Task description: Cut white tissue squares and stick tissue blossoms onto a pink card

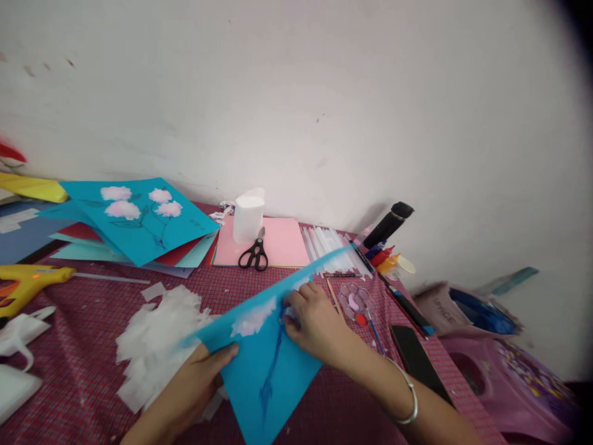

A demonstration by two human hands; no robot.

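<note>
The left hand clamps the blue sheet, thumb on the painted face, fingers hidden behind. The sheet is tilted up in the lower centre of the frame, its upper part blurred. The right hand has its fingertips, bent, at a pale patch beside the top of the dark stem; whether they pinch or only press, I cannot tell. To their left sits 1 fluffy pale flower.

The step in hand looks like working a blossom onto the sheet. The next move seems to call for a steady left grip and light fingertips, so nothing tears or smears.

Farther out, loose white pieces lie heaped left of the sheet. At upper left, another blue sheet bears 4 pale flowers. Scissors rest near centre; a paint palette lies right of centre.
</note>
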